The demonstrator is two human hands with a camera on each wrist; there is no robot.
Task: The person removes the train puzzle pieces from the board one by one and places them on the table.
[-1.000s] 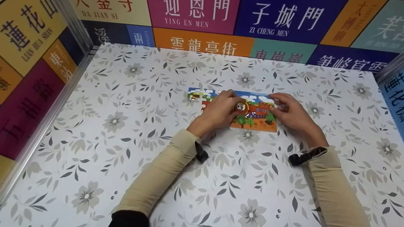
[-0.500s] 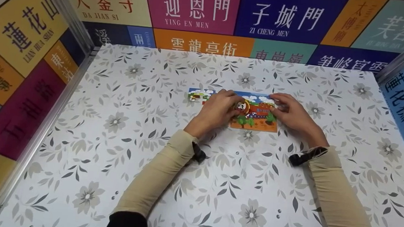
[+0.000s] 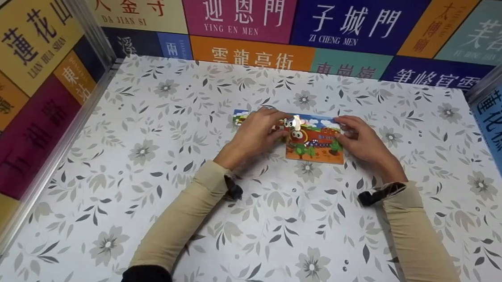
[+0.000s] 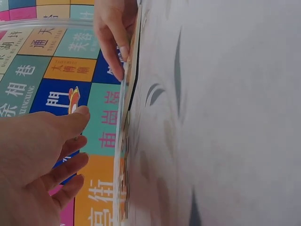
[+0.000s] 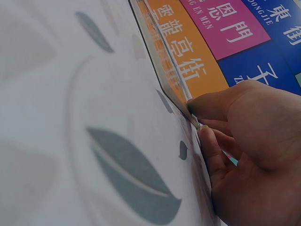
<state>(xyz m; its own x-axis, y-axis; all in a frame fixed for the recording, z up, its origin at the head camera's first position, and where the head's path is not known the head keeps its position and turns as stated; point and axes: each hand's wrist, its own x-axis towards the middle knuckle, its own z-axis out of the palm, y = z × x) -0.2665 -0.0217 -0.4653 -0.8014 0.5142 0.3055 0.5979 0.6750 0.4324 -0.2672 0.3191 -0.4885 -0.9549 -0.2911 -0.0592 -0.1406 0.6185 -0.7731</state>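
On the floral tabletop lies a colourful jigsaw puzzle [image 3: 320,152], its right part showing trees, clouds and a red train on orange ground. My left hand [image 3: 255,130] is raised over the puzzle's left part, which it mostly hides. Its thumb and fingertips pinch a small jigsaw piece [image 4: 74,100], red and yellow at the edge; in the head view light glares off its surface. My right hand [image 3: 361,138] holds the puzzle's right edge, thumb and fingers meeting at the corner in the right wrist view.
White tablecloth [image 3: 315,235] with grey flowers and leaves surrounds the puzzle. Panels with large Chinese lettering [image 3: 243,12] stand behind the table and along both sides. A narrow blue-and-white puzzle part [image 3: 239,117] shows left of my left hand.
My left hand was down on the puzzle near the train's face; it has shifted left and come up with a jigsaw piece. My right hand stays at the right edge.
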